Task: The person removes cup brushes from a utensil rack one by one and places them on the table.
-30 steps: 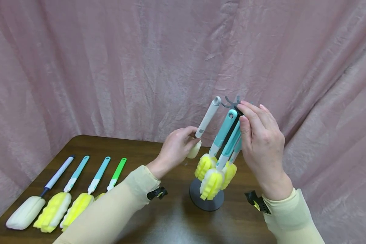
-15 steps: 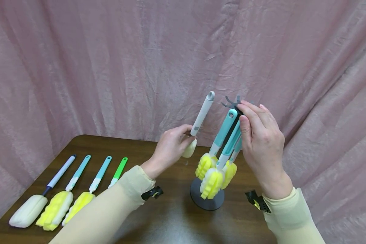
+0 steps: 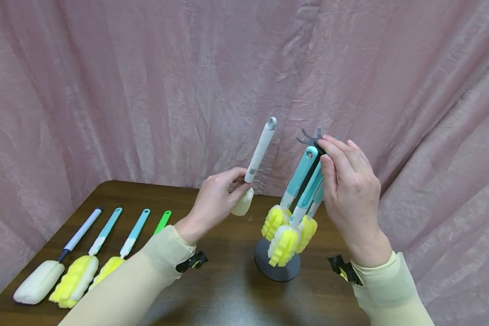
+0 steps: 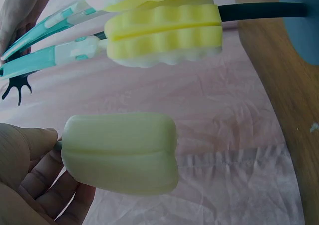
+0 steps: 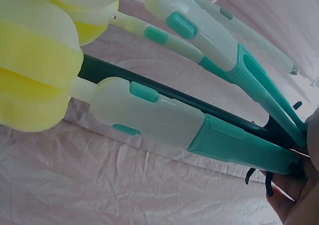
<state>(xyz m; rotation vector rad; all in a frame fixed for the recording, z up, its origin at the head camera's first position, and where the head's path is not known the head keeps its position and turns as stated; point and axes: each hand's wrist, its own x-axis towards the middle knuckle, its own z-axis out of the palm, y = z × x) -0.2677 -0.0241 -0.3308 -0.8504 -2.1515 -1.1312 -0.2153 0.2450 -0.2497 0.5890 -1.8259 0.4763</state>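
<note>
My left hand (image 3: 213, 199) pinches a sponge bottle brush (image 3: 261, 149) at its neck, thumb against fingers. Its white handle points up, and the cream sponge head (image 4: 119, 152) hangs below, off the table. To the right stands a black rack (image 3: 275, 271) with a round base, a pole and curved hooks on top. Several turquoise-handled brushes (image 3: 298, 176) hang from it, their yellow-and-white sponge heads (image 3: 284, 246) low over the base. My right hand (image 3: 352, 192) holds the rack's top by the hooks, covering part of it and some handle ends.
On the left of the brown table (image 3: 228, 280) lie a brush with a pale lavender handle (image 3: 81, 231), turquoise-handled brushes (image 3: 107, 230) and a green-handled brush (image 3: 163, 222), partly behind my left sleeve. A pink curtain (image 3: 187, 90) hangs behind the table.
My left hand has drawn the white-handled brush leftward, away from the rack's hooks, and its handle end has risen a little. The right hand keeps its place on the rack.
</note>
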